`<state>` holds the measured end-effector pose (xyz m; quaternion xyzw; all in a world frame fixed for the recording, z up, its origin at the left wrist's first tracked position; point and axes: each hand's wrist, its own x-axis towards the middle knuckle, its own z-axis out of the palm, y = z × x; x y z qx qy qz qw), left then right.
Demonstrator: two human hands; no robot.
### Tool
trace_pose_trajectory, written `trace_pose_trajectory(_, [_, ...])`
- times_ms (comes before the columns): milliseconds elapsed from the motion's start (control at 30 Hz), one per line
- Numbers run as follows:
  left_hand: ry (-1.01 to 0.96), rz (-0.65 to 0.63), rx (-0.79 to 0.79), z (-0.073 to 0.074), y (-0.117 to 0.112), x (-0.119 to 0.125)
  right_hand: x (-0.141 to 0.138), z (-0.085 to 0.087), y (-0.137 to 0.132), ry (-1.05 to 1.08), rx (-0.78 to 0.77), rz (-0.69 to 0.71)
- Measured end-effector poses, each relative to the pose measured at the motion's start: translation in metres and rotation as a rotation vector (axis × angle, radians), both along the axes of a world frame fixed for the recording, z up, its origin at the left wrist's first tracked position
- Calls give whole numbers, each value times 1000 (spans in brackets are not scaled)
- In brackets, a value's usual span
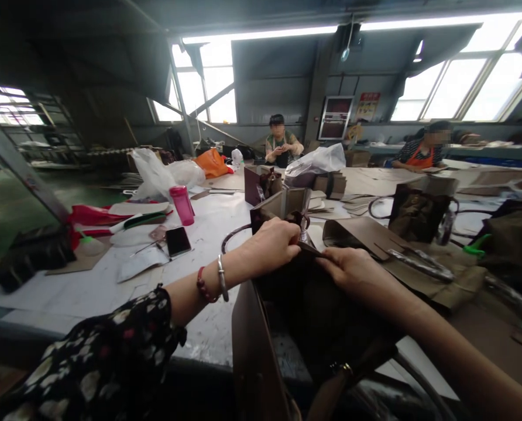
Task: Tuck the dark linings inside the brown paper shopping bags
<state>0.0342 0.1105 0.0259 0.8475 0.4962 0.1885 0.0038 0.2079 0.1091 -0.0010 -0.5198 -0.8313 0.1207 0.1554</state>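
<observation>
My left hand (pixel 273 242) is closed, pinching the far top edge of a dark brown paper bag (pixel 261 345) that stands open in front of me. My right hand (pixel 353 270) is closed too, gripping the same edge just to the right. A short dark handle piece (pixel 304 225) sticks up between the two hands. The left wrist wears a red bead bracelet and a silver bangle. The bag's inside is dark and I cannot see what it holds.
A white worktable (pixel 208 234) carries a phone (pixel 178 241), a pink bottle (pixel 183 204), plastic sacks (pixel 164 172), other brown bags (pixel 419 213) and flat brown sheets (pixel 419 269). Two people sit working at the far side, one (pixel 281 143) opposite me and one (pixel 425 152) at the right.
</observation>
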Motion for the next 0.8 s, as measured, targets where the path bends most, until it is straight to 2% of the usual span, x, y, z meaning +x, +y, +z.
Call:
trace_pose_trajectory(267, [-144,-41,-15,-2,4,3,2,-4,4,-15,49,37])
trace_pose_trajectory(800, [-59,-61,-1,0,5,10,6,-6,7,40,21,60])
